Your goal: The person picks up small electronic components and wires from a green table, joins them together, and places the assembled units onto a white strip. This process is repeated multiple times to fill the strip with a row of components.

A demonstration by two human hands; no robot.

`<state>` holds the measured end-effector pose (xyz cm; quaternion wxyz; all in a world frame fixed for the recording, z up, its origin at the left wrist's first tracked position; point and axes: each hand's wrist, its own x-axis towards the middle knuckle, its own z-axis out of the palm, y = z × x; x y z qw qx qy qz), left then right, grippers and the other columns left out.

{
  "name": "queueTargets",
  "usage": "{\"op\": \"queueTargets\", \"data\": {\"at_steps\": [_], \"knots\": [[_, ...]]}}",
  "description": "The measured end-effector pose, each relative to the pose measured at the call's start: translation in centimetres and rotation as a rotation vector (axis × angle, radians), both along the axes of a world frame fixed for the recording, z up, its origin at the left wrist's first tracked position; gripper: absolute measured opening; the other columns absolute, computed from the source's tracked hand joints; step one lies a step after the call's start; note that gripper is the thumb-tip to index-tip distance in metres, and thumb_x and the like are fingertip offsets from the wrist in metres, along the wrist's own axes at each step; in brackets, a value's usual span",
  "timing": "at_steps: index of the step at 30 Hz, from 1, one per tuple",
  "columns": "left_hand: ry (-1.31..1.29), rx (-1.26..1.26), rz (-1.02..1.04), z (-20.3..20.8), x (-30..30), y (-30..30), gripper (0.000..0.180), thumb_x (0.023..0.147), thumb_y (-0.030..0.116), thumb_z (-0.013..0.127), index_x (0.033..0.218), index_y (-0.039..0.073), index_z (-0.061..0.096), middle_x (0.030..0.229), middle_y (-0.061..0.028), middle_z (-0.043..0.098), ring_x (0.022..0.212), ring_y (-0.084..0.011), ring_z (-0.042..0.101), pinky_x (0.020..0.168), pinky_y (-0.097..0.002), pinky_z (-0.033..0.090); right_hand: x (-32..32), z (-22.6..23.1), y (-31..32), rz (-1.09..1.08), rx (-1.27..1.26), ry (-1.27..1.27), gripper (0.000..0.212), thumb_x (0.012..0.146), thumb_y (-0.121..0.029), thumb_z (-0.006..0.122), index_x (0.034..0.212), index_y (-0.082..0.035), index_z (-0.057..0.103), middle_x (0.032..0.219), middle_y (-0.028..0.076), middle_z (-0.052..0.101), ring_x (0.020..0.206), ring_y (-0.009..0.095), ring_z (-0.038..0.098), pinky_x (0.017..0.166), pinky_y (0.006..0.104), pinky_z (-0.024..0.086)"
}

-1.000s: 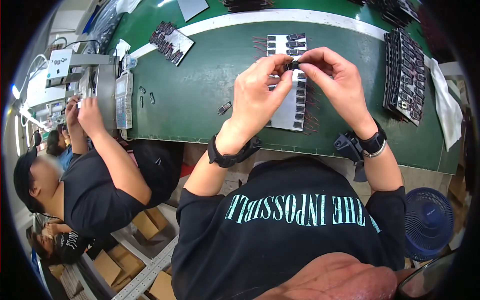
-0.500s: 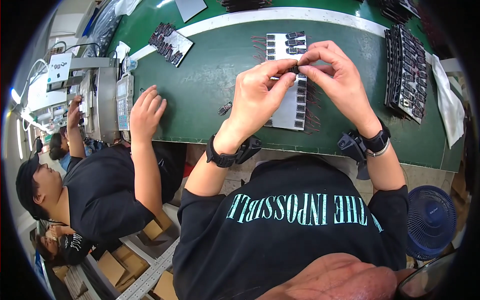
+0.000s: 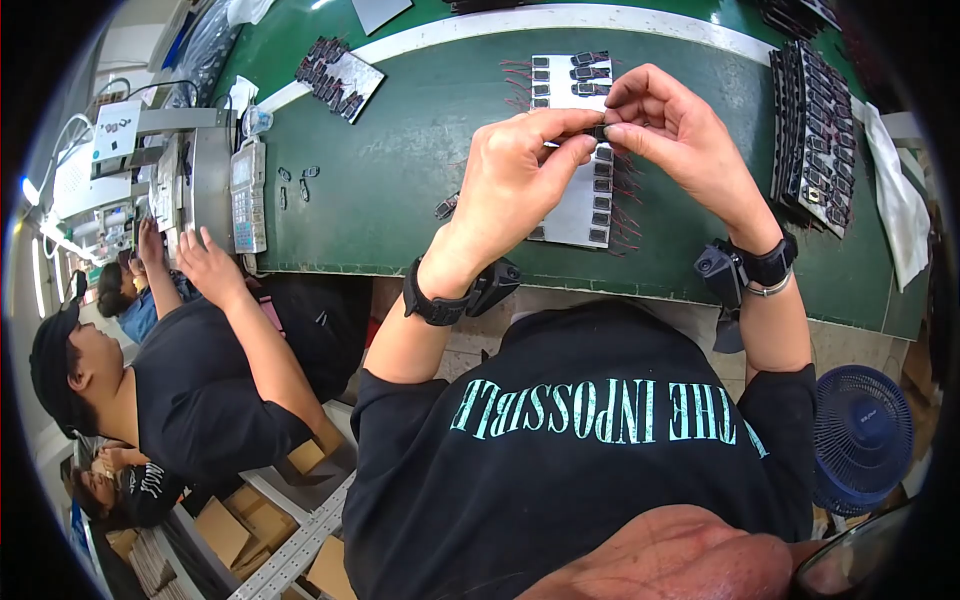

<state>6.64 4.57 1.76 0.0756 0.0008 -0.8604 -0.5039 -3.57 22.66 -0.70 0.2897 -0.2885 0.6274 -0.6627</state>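
Above the white board (image 3: 572, 212), my left hand (image 3: 515, 178) pinches a small black rectangular part (image 3: 600, 131) between thumb and forefinger. From the other side, my right hand (image 3: 682, 135) has its thumb and fingertips closed at the same part, whose details are mostly hidden by the fingers. Similar black parts with thin red and dark wires line both edges of the board; a few lie at an angle near its far end. One loose part (image 3: 447, 206) rests on the green table, just left of my left wrist.
A second board (image 3: 340, 80) of parts lies at far left. Stacked loaded boards (image 3: 812, 140) stand at right beside a white cloth (image 3: 896, 200). Several small parts (image 3: 303, 187) sit near a keypad machine (image 3: 248, 195), where a co-worker's hand (image 3: 208, 265) is.
My hands stay together at the part, with the right hand's fingers slightly shifted. The co-worker's nearer hand has moved left off the table, uncovering several small parts there.
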Motion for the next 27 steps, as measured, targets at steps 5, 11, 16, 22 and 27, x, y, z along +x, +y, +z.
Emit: {"op": "queueTargets", "data": {"at_steps": [5,11,16,22,27], "knots": [[0.018,-0.005,-0.005,-0.2,0.0,0.2,0.025,0.091,0.002,0.066,0.115,-0.001,0.069,0.094,-0.009,0.074,0.087,-0.0121,0.072,0.076,-0.0228,0.056,-0.3,-0.2,0.3,0.068,0.043,0.002,0.025,0.095,-0.007,0.062,0.118,-0.002,0.052,0.1,0.002,0.061,0.092,0.007,0.059,0.083,0.0217,0.05],[-0.073,0.226,0.064,-0.4,0.0,0.7,0.022,0.09,0.003,0.067,0.112,-0.001,0.07,0.093,-0.0072,0.073,0.086,-0.0107,0.071,0.076,-0.0233,0.057,0.6,-0.1,0.0,0.021,-0.014,0.099,0.023,0.094,-0.005,0.062,0.115,-0.002,0.053,0.099,0.001,0.06,0.092,0.009,0.059,0.084,0.0236,0.049],[-0.003,0.087,0.155,-1.0,0.1,1.7,0.017,0.088,0.005,0.068,0.103,-0.001,0.07,0.091,-0.0098,0.074,0.081,-0.0143,0.071,0.072,-0.0272,0.057,1.7,0.5,-0.4,-0.062,0.116,0.382,0.02,0.091,-0.002,0.062,0.11,-0.001,0.054,0.094,0.003,0.062,0.088,0.012,0.062,0.083,0.0256,0.05],[0.068,-0.124,0.122,-1.5,0.8,-0.2,0.014,0.087,0.006,0.068,0.1,0.0,0.069,0.087,-0.0086,0.073,0.079,-0.0136,0.071,0.069,-0.0287,0.057,2.8,0.3,-1.1,-0.153,0.16,0.498,0.018,0.089,-0.001,0.063,0.106,-0.001,0.059,0.092,0.01,0.063,0.086,0.017,0.065,0.082,0.0273,0.051],[0.004,0.307,0.21,0.6,-0.7,-5.1,0.018,0.091,0.007,0.066,0.107,-0.002,0.068,0.094,-0.0082,0.073,0.086,-0.0148,0.071,0.073,-0.0254,0.057,0.5,-0.2,-0.2,-0.314,0.259,0.707,0.02,0.086,-0.004,0.067,0.106,-0.003,0.065,0.09,0.01,0.063,0.085,0.023,0.064,0.078,0.0317,0.051]]}}
